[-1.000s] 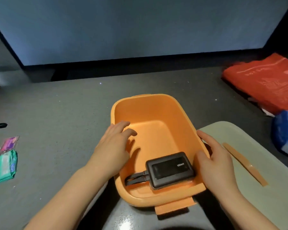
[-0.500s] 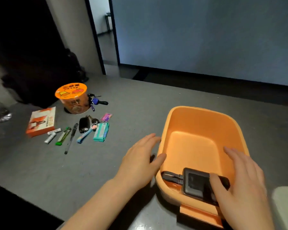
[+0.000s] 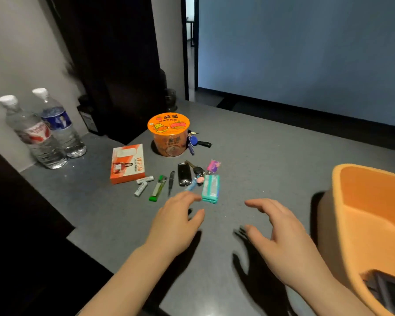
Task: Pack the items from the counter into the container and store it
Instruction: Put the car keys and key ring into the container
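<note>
Both hands are empty and spread: the left hand (image 3: 177,221) hovers palm-down over the worktop (image 3: 260,160) with fingers loosely extended, its fingertips just short of a teal tissue pack (image 3: 211,188), and the right hand (image 3: 281,236) hangs beside it, fingers splayed and relaxed, gripping nothing. Sweeping from the left edge now: two clear water bottles (image 3: 41,131) with white caps stand side by side by the wall at the far left corner, one with a red-and-white label, one with a blue label, the print too small to read. Next, a flat orange-and-white box (image 3: 127,163) lies on the worktop, and "WiFi 6" is legible along its side. Just beside its near corner lie two small white batteries (image 3: 143,184), then a green lighter (image 3: 157,188) and a thin dark pen (image 3: 171,182), all roughly parallel. Behind them stands an orange instant-noodle cup (image 3: 168,134), lid printed with Chinese characters and cartoon food, a bunch of keys with a blue fob (image 3: 195,142) touching its right side. Nearer, a black car key (image 3: 184,174) lies next to a small pink packet (image 3: 213,166) and a light-blue stick-shaped item (image 3: 193,184), the cluster touching the tissue pack. Over at the right edge sits the orange container (image 3: 374,224), well apart from the pile, with a dark device (image 3: 390,290) in its near corner, partly cut off by the frame edge.
</note>
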